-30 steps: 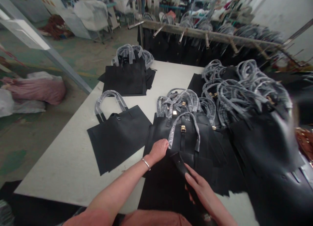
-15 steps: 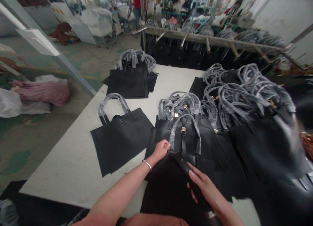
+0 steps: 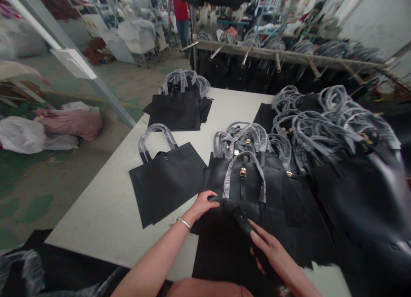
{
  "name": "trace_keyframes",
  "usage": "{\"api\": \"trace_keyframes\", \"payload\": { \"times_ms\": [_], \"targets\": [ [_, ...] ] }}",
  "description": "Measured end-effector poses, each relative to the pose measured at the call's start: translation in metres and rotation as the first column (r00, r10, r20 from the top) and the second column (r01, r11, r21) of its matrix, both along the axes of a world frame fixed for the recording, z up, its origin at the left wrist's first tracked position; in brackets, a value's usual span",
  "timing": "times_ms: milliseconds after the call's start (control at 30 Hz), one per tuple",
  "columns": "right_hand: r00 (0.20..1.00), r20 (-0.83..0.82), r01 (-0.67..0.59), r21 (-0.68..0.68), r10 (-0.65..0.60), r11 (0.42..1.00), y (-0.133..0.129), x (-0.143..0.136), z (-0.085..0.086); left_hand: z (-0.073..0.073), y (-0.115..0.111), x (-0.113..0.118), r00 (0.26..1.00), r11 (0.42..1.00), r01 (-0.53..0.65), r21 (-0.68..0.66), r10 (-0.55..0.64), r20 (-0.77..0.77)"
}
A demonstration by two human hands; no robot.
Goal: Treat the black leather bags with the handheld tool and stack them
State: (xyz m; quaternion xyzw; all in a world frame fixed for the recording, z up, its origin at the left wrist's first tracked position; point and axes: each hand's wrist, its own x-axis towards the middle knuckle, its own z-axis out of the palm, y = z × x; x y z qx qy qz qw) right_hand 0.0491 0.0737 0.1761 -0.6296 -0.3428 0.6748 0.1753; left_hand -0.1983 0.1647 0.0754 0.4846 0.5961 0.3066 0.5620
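Observation:
A black handbag (image 3: 242, 213) lies in front of me, its handle (image 3: 228, 177) wrapped in clear plastic film. At the bag's top edge, just left of the handle's base, my left hand (image 3: 205, 203) pinches the black edge between thumb and fingers. My right hand (image 3: 268, 245) is wrapped round a black hand-held tool (image 3: 242, 222) with a long grip and a flat head. That head points at the bag near the handle's base; whether it touches cannot be made out. A gold-coloured buckle (image 3: 243, 172) on a black strap shows inside the handle's loop.
Another black bag (image 3: 170, 177) lies to the left on the white table (image 3: 96, 211). Stacked bags (image 3: 175, 110) are at the far corner, and a big pile (image 3: 349, 168) fills the right side. Beyond stands a metal rack (image 3: 289, 52) with hanging bags; a grey post (image 3: 105, 93) rises at left.
My left hand has shifted slightly left and down, its thumb now stretched along the bag's edge. The right hand still grips the tool near the handle's base. The view has turned a little left.

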Motion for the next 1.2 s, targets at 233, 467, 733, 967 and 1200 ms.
{"api": "trace_keyframes", "payload": {
  "times_ms": [233, 467, 733, 967, 1200],
  "targets": [
    [1.000, -0.025, -0.007, -0.018, 0.007, 1.000, 0.005, -0.018, -0.015, -0.013, -0.016, 0.014, 0.986, 0.987, -0.159, 0.026, 0.160, -0.053],
    [0.984, 0.021, 0.175, 0.104, -0.178, 0.979, 0.025, -0.017, 0.003, -0.015, -0.020, 0.015, 0.972, 0.973, -0.226, 0.038, 0.228, -0.062],
    [0.999, 0.014, 0.035, -0.023, -0.034, 0.999, -0.016, -0.005, -0.010, -0.016, -0.021, 0.016, 0.954, 0.954, -0.299, 0.016, 0.298, 0.028],
    [1.000, -0.002, -0.002, -0.019, 0.002, 1.000, -0.016, -0.014, -0.002, -0.017, -0.035, 0.012, 0.870, 0.934, -0.347, -0.083, 0.354, 0.344],
    [0.994, -0.036, -0.099, 0.025, 0.100, 0.995, 0.009, -0.031, 0.012, -0.006, -0.050, 0.017, 0.762, 0.918, -0.383, -0.100, 0.375, 0.527]
  ]
}}
